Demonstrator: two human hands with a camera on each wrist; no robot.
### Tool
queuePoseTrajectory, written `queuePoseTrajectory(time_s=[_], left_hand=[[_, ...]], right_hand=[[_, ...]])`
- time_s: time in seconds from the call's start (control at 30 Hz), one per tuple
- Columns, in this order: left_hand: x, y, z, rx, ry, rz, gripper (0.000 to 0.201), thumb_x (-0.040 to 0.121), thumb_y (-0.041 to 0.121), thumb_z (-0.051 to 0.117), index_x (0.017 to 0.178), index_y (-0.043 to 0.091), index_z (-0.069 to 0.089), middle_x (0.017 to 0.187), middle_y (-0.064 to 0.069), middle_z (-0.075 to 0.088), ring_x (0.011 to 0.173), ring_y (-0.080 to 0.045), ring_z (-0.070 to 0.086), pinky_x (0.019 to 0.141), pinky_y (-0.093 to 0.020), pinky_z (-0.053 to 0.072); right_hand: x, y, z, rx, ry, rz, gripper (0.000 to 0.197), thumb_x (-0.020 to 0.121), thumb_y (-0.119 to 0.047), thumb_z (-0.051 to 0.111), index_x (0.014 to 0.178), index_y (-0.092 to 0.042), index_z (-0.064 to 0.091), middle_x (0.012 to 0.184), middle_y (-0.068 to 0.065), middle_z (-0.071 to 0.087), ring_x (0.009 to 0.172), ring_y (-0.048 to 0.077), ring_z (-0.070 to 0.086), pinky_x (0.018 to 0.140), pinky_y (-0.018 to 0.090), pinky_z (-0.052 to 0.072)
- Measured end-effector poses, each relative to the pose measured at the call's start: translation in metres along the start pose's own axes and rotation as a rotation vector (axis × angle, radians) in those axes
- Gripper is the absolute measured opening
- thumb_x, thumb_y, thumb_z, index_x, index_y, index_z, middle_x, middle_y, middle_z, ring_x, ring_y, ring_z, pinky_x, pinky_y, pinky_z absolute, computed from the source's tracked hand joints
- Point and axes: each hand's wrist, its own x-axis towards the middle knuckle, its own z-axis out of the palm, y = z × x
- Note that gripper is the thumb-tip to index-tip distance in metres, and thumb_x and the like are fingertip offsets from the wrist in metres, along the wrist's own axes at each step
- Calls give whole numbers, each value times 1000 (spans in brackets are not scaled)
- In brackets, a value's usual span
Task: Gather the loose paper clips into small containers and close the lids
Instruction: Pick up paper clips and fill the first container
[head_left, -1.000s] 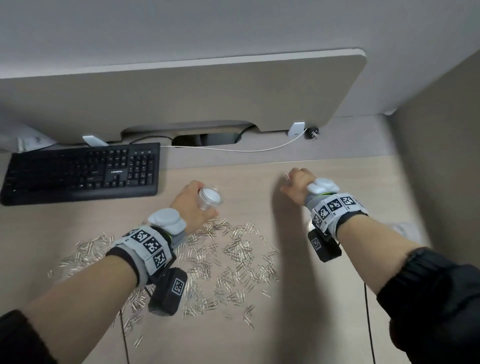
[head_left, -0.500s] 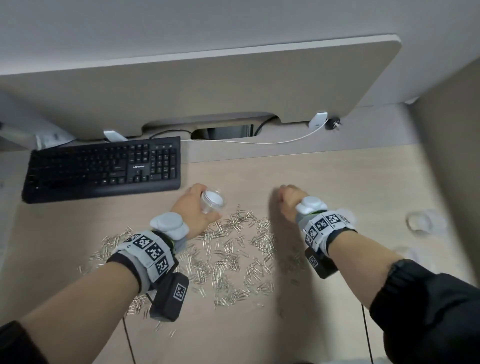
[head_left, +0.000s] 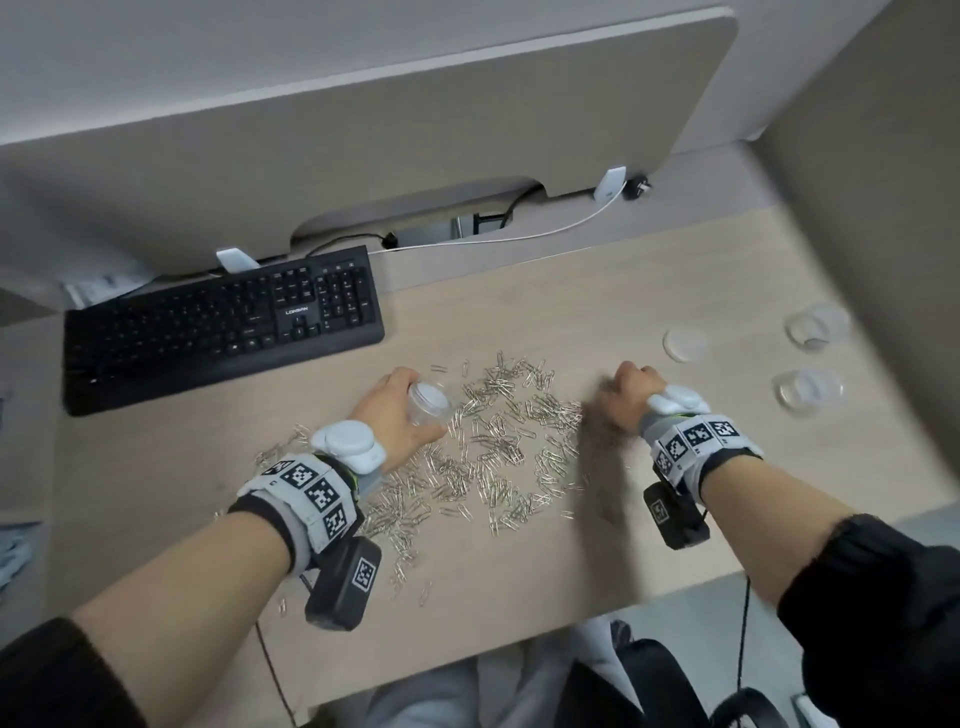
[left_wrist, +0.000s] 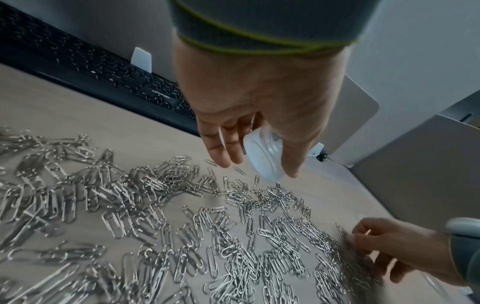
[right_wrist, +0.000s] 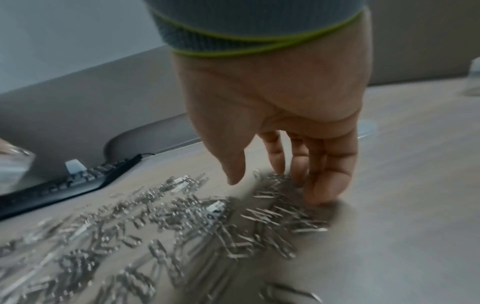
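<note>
Many silver paper clips (head_left: 498, 457) lie scattered on the wooden desk (head_left: 519, 582). My left hand (head_left: 387, 410) grips a small clear container (head_left: 428, 401) at the pile's far left edge, tilted just above the clips. In the left wrist view the container (left_wrist: 262, 158) sits between thumb and fingers over the clips (left_wrist: 182, 226). My right hand (head_left: 631, 392) is at the pile's right edge. The right wrist view shows its fingers (right_wrist: 319, 185) pointing down, tips on the desk and touching the clips (right_wrist: 168, 236), thumb apart, nothing gripped.
A black keyboard (head_left: 223, 322) lies at the back left. Right of my right hand are a clear round lid (head_left: 685, 344) and two clear containers (head_left: 815, 327) (head_left: 808, 389). A partition wall stands on the right, and the desk's front edge is near my forearms.
My right hand has come back and down from a spot behind the pile to its right edge, fingers now on the clips. The left hand still holds the container in place.
</note>
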Motion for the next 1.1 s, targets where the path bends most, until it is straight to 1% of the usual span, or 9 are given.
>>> queuePoseTrajectory(time_s=[0.1,0.2,0.43,0.53,0.67,0.73,0.83,0.97,1.1], left_hand=[[-5,-5,0,11,-13,18,75,71,41,83,131,16,44,119,-3,60,99,-20,59,88,-36,51],[-9,-10,0,-9,-5,12,76,72,41,82,133,16,44,121,-2,60,101,-20,60,90,-38,52],[-27,-31,1,-15,-5,-2,69,74,43,80,129,21,45,117,2,59,95,-17,59,81,-29,49],[-33,-41,0,-18,-10,-28,73,74,45,79,132,19,43,119,0,60,97,-18,60,84,-33,51],[-38,-48,1,-5,-15,-45,77,74,45,80,135,18,42,122,-1,61,101,-19,60,88,-33,52],[-37,-49,2,-5,-12,-51,76,74,45,80,134,18,42,121,-1,61,101,-19,60,89,-34,51],[-36,-48,1,-4,-4,-56,75,74,44,80,133,18,43,119,-1,61,99,-19,60,86,-32,51],[-32,-41,0,-22,-5,-46,73,74,39,81,133,19,42,117,-1,60,93,-20,59,82,-31,50],[-26,-30,-1,-79,-31,-29,69,74,35,81,130,22,41,108,-3,64,86,-24,62,74,-31,50]], right_hand=[[-8,2,13,1,-28,109,64,84,-65,51,123,-15,41,122,11,50,102,35,61,86,44,49],[-16,-19,25,78,-33,50,81,73,-77,57,125,-17,39,122,11,48,103,36,60,85,49,52],[-32,-96,38,-97,-70,-108,90,74,-73,62,137,-15,33,132,13,41,108,34,60,80,45,52],[-31,-114,48,-100,-94,-179,73,82,-52,68,134,-12,36,130,17,44,107,35,59,87,44,53],[-30,-123,44,-162,-189,-229,44,90,-7,56,131,-7,39,119,16,51,99,31,64,87,42,56],[-31,-121,42,-138,-201,-240,42,90,-4,53,130,-4,42,120,16,53,103,32,62,89,40,54],[-33,-112,38,75,-173,-246,29,91,-14,57,119,-5,59,115,16,63,106,33,63,88,36,52],[-41,-107,17,505,-240,-149,4,92,-9,61,93,-12,64,87,10,71,69,25,74,69,43,62],[-54,-123,-10,770,-260,-203,4,89,-3,65,88,-6,62,80,11,67,57,24,66,64,42,62]])
